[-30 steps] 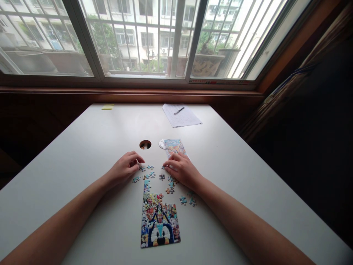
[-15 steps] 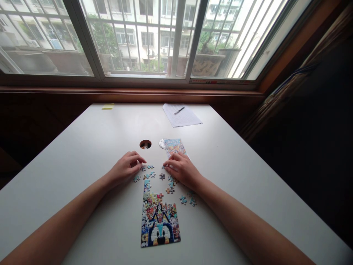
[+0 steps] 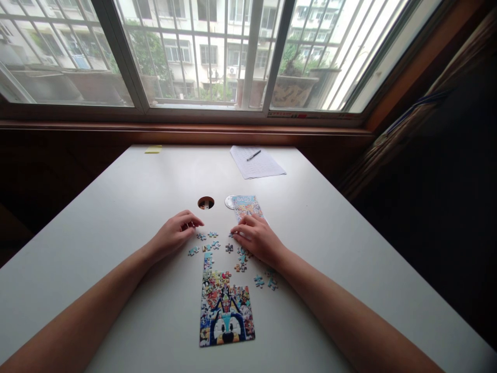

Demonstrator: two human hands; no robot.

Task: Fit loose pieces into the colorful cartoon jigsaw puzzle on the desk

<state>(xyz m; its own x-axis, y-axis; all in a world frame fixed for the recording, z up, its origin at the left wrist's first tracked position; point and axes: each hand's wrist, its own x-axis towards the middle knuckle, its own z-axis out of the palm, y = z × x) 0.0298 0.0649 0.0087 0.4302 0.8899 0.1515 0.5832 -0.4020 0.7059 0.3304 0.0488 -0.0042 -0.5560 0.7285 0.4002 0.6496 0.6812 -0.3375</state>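
Note:
A partly assembled cartoon jigsaw puzzle [image 3: 226,310] lies on the white table [image 3: 116,217] in front of me. Several loose pieces [image 3: 212,244] are scattered just beyond it, and a few more pieces [image 3: 265,282] lie to its right. My left hand [image 3: 174,235] hovers left of the loose pieces, its fingers curled and pinched towards the thumb; what they hold is too small to see. My right hand [image 3: 257,239] lies flat on the table with its fingertips on a loose piece. It covers the near edge of the colourful reference picture [image 3: 246,205].
A round cable hole [image 3: 205,202] and a silver disc [image 3: 229,201] sit beyond the hands. A sheet of paper [image 3: 257,163] with a pen [image 3: 253,155] and a yellow sticky note [image 3: 153,149] lie near the far edge, below the barred window [image 3: 202,52].
My left hand has pulled back slightly from the loose pieces and curled its fingers. My right hand has hardly moved. The view has shifted a little.

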